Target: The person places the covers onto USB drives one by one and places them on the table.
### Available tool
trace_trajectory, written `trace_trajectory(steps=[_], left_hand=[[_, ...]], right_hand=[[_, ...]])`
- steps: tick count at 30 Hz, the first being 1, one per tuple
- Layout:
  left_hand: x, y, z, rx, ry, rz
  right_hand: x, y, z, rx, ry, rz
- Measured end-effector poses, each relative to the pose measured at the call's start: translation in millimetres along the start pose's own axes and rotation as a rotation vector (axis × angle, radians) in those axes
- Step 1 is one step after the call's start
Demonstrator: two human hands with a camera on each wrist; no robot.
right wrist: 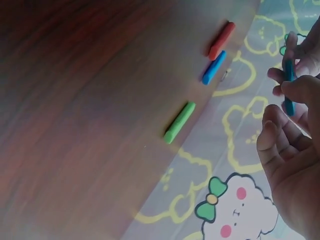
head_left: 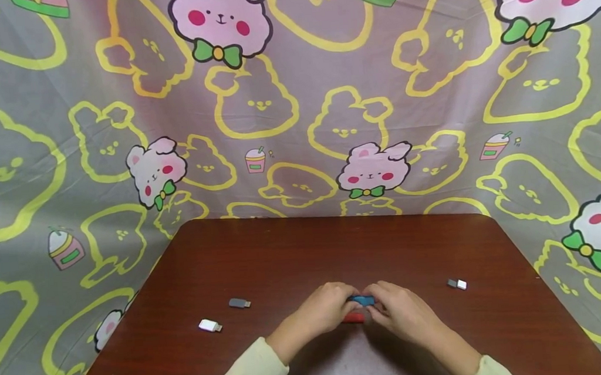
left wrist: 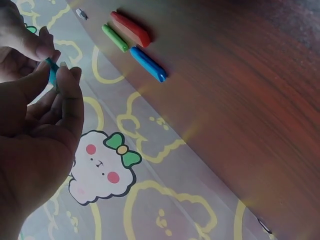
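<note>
Both hands meet over the near middle of the table in the head view. A slim teal-blue stick (head_left: 363, 301) spans the gap between their fingertips. My left hand (head_left: 323, 309) pinches one end, and my right hand (head_left: 403, 312) grips the other with thumb and fingers. The fingers cover much of the stick, so its exact kind does not show. Beneath the hands a red stick (head_left: 353, 317) lies on the table. The left wrist view shows that red stick (left wrist: 130, 29) beside a green stick (left wrist: 115, 37) and a blue stick (left wrist: 148, 64).
Left of the hands lie a grey USB stick (head_left: 239, 303) and a white USB stick (head_left: 210, 325) with metal plugs. To the right is a small dark-and-white piece (head_left: 457, 284). A patterned cloth (head_left: 294, 111) hangs behind the brown table (head_left: 305, 252).
</note>
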State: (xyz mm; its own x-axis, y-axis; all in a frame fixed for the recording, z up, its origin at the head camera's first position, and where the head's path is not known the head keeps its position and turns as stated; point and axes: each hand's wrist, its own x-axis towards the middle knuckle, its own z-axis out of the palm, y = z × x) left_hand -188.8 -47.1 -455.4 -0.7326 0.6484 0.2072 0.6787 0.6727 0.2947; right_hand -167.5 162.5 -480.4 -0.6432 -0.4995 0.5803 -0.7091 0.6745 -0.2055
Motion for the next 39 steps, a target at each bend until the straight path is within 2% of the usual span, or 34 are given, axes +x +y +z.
trace_trajectory(steps=[5,8,12,21,29,39], left_hand=[[-8.4,-9.2,-1.7,-0.01,-0.033,-0.056],[-16.1,-16.8,-2.7,0.033,-0.051,-0.085],[-26.8,-26.2,-4.9,0.098,-0.069,-0.117],[-47.0,-44.0,-10.1,0.138,-0.08,-0.16],[-60.0,-51.6,-14.7,0.118,-0.091,-0.206],[-71.2,-59.0,-22.3,0.137,-0.095,-0.188]], right_hand=[[-8.4,9.2,-3.4,-0.044,-0.098,0.124],[-13.9,15.9,-6.0,-0.076,-0.146,0.184],[-19.6,22.8,-8.7,-0.097,-0.198,0.225],[-26.4,27.4,-9.4,-0.096,-0.27,0.254],[-27.9,27.5,-9.0,-0.089,-0.305,0.275],[-28.4,27.3,-8.3,-0.098,-0.319,0.276]])
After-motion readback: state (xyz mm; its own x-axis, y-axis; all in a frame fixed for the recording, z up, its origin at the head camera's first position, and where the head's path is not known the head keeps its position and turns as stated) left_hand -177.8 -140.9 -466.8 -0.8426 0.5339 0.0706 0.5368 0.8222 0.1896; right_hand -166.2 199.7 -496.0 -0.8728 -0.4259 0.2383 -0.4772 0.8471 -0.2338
